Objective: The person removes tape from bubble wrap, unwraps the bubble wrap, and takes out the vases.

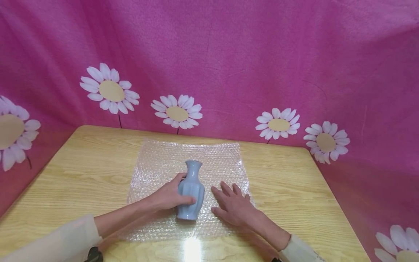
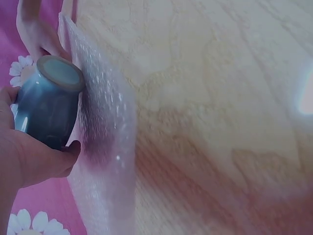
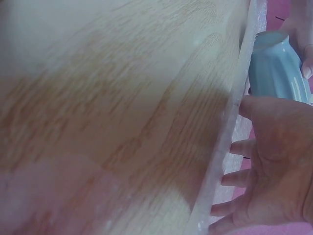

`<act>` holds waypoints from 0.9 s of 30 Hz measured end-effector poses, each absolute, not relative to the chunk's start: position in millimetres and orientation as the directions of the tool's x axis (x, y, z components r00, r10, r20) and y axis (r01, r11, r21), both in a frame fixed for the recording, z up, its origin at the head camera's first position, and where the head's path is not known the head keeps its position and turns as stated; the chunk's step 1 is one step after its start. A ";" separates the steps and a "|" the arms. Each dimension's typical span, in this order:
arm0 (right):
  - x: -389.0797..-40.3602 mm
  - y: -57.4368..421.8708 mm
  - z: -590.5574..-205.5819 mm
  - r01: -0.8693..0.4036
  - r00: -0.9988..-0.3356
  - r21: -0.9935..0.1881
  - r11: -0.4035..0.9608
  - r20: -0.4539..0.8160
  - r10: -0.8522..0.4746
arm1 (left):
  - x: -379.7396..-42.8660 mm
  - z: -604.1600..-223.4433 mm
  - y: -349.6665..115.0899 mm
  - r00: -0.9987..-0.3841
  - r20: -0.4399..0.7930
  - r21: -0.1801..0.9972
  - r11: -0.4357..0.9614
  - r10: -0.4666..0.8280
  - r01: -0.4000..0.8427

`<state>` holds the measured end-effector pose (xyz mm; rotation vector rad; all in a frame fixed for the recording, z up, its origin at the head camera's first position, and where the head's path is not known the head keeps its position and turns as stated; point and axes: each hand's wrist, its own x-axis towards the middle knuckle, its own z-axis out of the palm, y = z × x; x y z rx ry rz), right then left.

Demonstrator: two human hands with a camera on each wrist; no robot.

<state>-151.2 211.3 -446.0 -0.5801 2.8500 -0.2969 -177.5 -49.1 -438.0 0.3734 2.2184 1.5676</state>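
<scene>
A glossy light-blue vase (image 1: 193, 187) with a narrow neck and flared mouth is held over a sheet of bubble wrap (image 1: 157, 160). My left hand (image 1: 170, 194) grips its body from the left, thumb across the front. In the left wrist view the vase (image 2: 46, 105) shows its base, with the left hand (image 2: 34, 156) round its side and a gap between base and wrap. To the right, my right hand (image 1: 234, 207) is spread with fingers apart. The right wrist view has this hand's (image 3: 279, 161) fingertips touching the bubble wrap (image 3: 208, 196).
The bubble wrap lies on a light wood-grain table (image 1: 98, 160). A pink cloth (image 1: 222, 65) with large white daisies hangs behind and along both sides of the table. Light glares off the table's near side.
</scene>
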 end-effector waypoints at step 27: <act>-151.0 210.1 -444.0 -0.365 -0.900 -0.237 0.900 -0.160 -0.406 | -156.6 -421.8 -41.8 -0.863 -0.142 0.963 0.268 0.485 -0.008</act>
